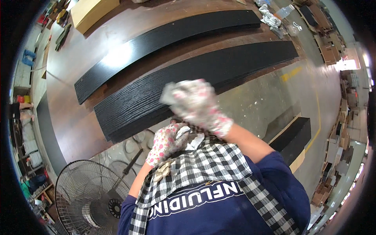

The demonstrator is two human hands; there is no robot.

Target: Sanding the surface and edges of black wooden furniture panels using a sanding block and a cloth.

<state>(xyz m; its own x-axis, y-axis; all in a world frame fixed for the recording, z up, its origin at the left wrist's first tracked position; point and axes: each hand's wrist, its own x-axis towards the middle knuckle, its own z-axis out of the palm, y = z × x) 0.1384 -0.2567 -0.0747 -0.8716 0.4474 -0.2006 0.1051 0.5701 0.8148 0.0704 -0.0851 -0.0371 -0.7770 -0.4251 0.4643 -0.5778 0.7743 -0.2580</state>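
Observation:
My right hand (196, 102), in a white glove with pink spots, is over the near edge of a stack of black wood-grained boards (156, 84). Motion blurs it, and a greyish-white cloth or pad (168, 93) shows at its fingers. Close to my body, my left hand (166, 143), in a matching spotted glove, has curled fingers at the front of the checkered apron (203, 162). Crumpled white material (194, 141) lies beside it; whether the fingers hold some of it is unclear. Farther back lies a second row of black boards (168, 37).
The boards rest on a brown table (66, 113). A floor fan (90, 199) stands at the lower left. More black boards (293, 139) are low at right. A yellowish block (92, 13) sits at the table's back; plastic bottles (284, 11) lie at its far right.

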